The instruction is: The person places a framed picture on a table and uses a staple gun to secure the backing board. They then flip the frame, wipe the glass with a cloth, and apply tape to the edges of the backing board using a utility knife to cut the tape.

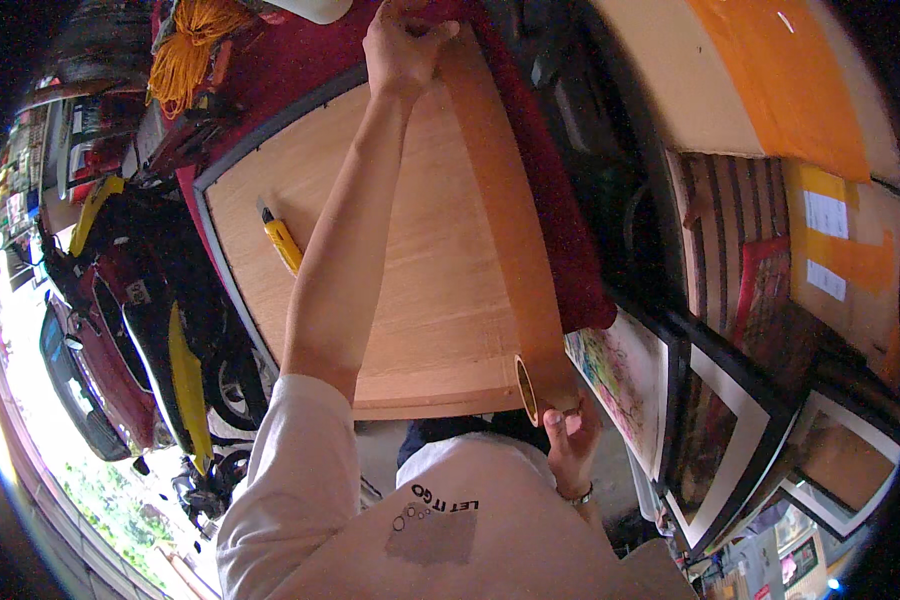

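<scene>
While the right hand (573, 447) sits at the near right corner of the work, its fingers are closed on a roll of brown tape (527, 390), thumb toward the left. The roll stands on edge, its hollow core facing left. A band circles the right wrist (577, 495).

The left hand (405, 55) is at the far end, by the upper rim of the view. Its fingers lie over or beside the far end of the tape strip (510, 210); cannot tell whether they pinch it or only touch. The strip spans the gap between the two hands, along the right side of a flat wooden board (435, 250).

The left forearm (340, 240) crosses above this board. Left of it, a yellow utility knife (283, 243) lies on the wood, blade end pointing away. A dark frame edge (290, 122) borders the board at far and left sides.

Dark red cloth (570, 260) shows underneath, right and far. Further out: orange cord (185, 60) at far left, a black-and-yellow motorbike (155, 345) at left, a cardboard box (700, 80) at far right, framed pictures (740, 425) at near right.
</scene>
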Motion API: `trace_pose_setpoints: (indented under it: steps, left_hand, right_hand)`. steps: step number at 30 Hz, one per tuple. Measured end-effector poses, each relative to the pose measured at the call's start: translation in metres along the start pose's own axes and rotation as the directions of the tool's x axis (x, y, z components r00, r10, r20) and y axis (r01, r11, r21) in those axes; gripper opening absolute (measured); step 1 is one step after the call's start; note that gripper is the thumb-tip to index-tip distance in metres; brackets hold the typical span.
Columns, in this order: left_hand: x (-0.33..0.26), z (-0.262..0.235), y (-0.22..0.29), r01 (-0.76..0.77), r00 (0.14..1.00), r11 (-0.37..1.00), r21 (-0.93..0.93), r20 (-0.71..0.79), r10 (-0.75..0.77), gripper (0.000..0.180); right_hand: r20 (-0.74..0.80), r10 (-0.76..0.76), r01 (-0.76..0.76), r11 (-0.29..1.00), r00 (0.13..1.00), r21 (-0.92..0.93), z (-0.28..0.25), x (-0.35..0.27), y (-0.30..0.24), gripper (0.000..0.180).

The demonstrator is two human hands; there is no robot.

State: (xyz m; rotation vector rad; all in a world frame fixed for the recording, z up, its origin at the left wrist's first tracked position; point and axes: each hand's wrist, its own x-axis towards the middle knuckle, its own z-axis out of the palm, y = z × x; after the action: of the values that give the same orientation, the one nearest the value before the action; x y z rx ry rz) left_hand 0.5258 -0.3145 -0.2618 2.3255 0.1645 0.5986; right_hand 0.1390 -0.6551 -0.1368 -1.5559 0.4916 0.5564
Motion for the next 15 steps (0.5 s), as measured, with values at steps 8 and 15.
trace_pose_setpoints:
  steps: [8, 15]
  left_hand:
    - [-0.003, -0.006, 0.019, 0.377, 0.922, 0.917, -0.132, 0.149, -0.357, 0.059]
    - [-0.004, -0.009, 0.044, 0.437, 0.899, 0.865, -0.248, 0.138, -0.415, 0.055]
  right_hand:
    - [-0.024, 0.022, -0.023, 0.999, 0.999, -0.032, -0.003, 0.001, 0.004, 0.037]
    - [-0.012, 0.035, -0.036, 0.999, 0.999, -0.031, -0.001, 0.001, 0.004, 0.038]
